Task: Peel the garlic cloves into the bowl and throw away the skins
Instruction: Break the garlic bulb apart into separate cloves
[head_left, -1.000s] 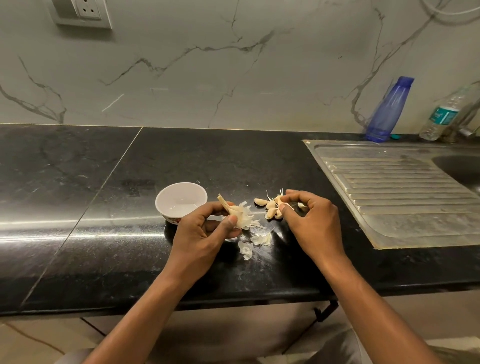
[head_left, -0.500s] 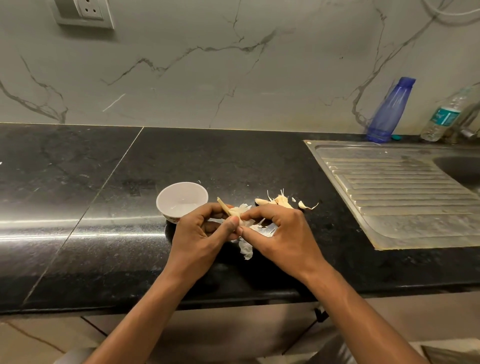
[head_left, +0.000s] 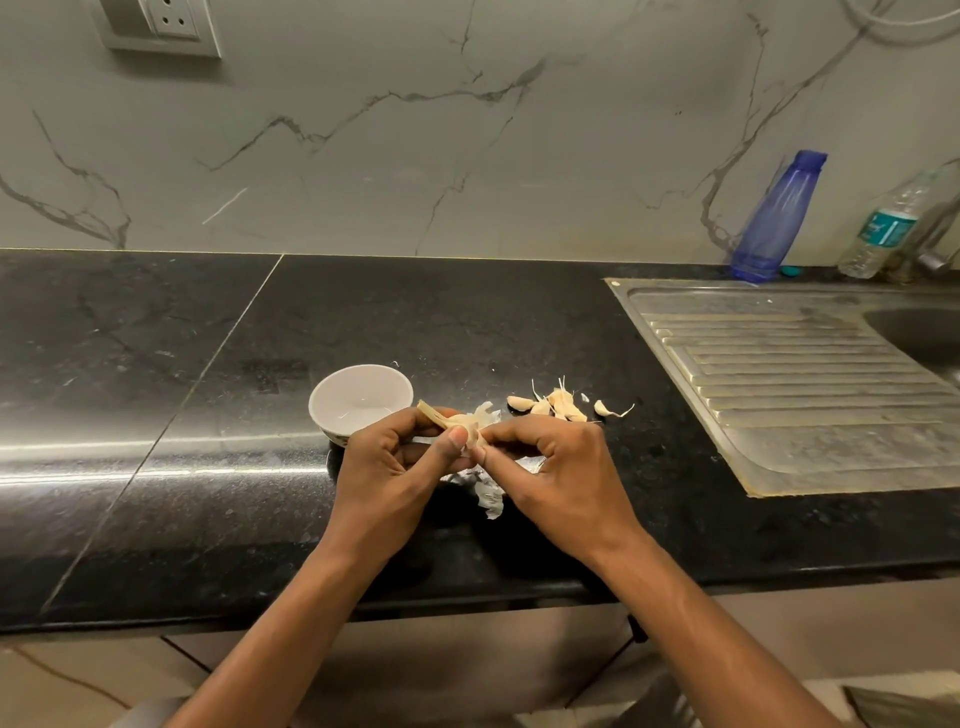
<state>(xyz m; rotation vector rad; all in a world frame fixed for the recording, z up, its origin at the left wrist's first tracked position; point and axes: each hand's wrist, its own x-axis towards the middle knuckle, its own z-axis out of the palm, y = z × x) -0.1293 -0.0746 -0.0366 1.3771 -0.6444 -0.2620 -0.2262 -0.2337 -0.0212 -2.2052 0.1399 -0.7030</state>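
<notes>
Head view, hands: left hand (head_left: 387, 467) and right hand (head_left: 558, 467) meet over the counter (head_left: 208, 415), just right of the bowl (head_left: 332, 400).
Head view, left hand: thumb and curled fingers pinch the garlic piece (head_left: 457, 418). A pale stalk end pokes out towards the bowl rim.
Head view, right hand: fingertips nip the papery skin of the same garlic piece, right where the left thumb sits. Whether a whole clove sits under the skin cannot be told, as the fingers cover it.
Head view, bowl: white, upright, on the counter and touching or just behind the left knuckles. No clove shows inside it.
Head view, loose cloves (head_left: 550, 405): a small cluster on the counter beyond the right hand, wispy skin tails on several. One single clove (head_left: 602, 409) lies just to the right, apart from the rest.
Head view, shed skins (head_left: 491, 499): a few white flakes on the counter below and between the hands.
Head view, surroundings: steel drainboard (head_left: 779, 389) well to the right, with a blue bottle (head_left: 774, 218) and a clear bottle (head_left: 883, 228) against the wall behind it. No bin in view.
Progress, judged: early. The bulb looks broken up and some skin is off, but nothing has reached the bowl.
Left to do, judged: strip the held piece, peel the loose cloves into the bowl, then gather the skins and discard them.
</notes>
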